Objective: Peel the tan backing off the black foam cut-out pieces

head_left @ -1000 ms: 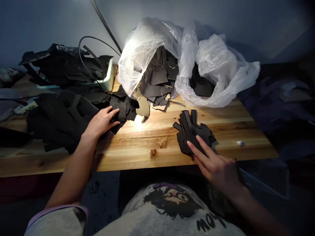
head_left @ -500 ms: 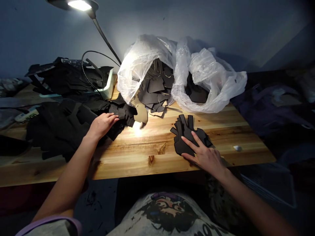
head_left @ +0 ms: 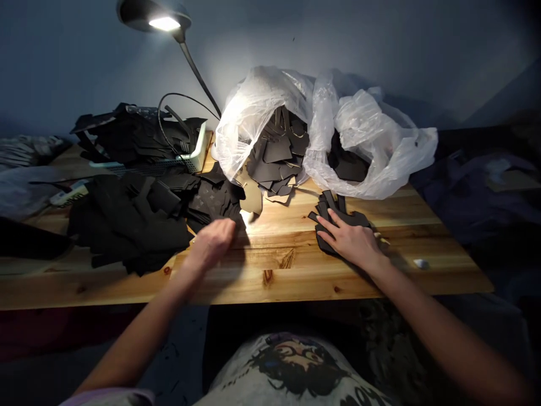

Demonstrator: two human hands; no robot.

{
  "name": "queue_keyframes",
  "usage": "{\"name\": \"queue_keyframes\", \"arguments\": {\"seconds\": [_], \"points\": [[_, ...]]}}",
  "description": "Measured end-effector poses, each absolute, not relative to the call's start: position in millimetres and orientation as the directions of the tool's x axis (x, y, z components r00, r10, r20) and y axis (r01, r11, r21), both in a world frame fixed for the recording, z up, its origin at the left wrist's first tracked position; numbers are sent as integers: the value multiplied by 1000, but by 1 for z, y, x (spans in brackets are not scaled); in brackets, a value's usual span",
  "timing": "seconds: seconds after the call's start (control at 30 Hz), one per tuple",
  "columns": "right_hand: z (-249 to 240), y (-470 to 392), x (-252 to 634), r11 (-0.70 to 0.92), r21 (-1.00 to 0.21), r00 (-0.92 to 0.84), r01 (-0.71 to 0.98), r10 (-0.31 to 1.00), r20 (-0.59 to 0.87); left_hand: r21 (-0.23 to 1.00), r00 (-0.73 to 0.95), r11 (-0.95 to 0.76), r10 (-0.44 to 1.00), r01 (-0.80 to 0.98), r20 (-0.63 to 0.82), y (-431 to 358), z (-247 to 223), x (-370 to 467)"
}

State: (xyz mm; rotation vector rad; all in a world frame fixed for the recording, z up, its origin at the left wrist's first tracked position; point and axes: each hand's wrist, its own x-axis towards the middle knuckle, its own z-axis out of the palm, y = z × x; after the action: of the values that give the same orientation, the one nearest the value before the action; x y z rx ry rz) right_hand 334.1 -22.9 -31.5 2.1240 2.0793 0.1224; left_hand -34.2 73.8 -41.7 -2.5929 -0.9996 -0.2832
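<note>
My right hand [head_left: 354, 242] lies with fingers spread on a small stack of black cut pieces [head_left: 332, 206], some with narrow strips sticking out. My left hand [head_left: 212, 239], slightly blurred, is closed just above the table, in front of a patterned pile of black pieces [head_left: 211, 200]. Whatever its fingers hold, if anything, is hidden. To its left spreads a larger heap of black cut pieces [head_left: 122, 225]. A beige piece [head_left: 252, 194] lies behind and to the right of that hand.
Two white plastic bags, a left one [head_left: 240, 124] and a right one [head_left: 380, 146], spill black pieces at the back. A pale basket [head_left: 196, 158] holds more. A lit lamp [head_left: 164, 22] hangs above. A small white object [head_left: 421, 263] lies on the wooden table [head_left: 304, 282] at right.
My left hand has left the patterned pile, moving right and toward me, and its fingers have closed. My right hand has moved slightly away from me with the stack. The view has shifted a little.
</note>
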Motion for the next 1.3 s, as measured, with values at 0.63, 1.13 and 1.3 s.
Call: {"name": "queue_keyframes", "arguments": {"seconds": [0.63,1.13,1.3], "points": [[-30,62,188,70,-288,-7,955,977,214,173,602,-821,525,544,601,-25,-66,20],[-5,-20,240,-169,-921,38,-350,980,-194,78,460,-889,307,451,833,22,-36,32],[-13,-35,218,-88,-986,22,-140,996,-92,68,466,-851,350,521,812,4,-40,39]]}}
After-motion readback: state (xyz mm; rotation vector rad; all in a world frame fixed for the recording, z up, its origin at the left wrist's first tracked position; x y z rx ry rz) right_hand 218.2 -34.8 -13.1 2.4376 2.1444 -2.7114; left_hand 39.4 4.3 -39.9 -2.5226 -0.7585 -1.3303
